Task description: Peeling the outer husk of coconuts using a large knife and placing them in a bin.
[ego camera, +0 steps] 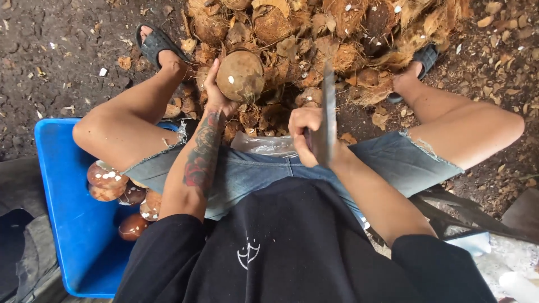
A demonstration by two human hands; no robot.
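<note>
My left hand cups a round, brown, partly husked coconut, fingers wrapped around its left side, so that grip is closed on the shell. The coconut sits out in front of my knees, touching the near edge of a big heap of torn brown coconut husks piled on the dark dirt ground. My tattooed left forearm runs up from my lap to it.

My right hand is clenched around the handle of a long, flat grey metal blade, which stands nearly upright, its tip pointing away from me, just right of the coconut and apart from it. A crumpled clear plastic sheet lies across my denim shorts under that hand.

I sit with knees spread, each foot in a black sandal at the edge of the husk heap, the left one at the heap's left side.

Beside my left thigh stands a blue plastic tub; several peeled reddish-brown coconuts with white flecks lie against its right wall, partly hidden under my leg.
</note>
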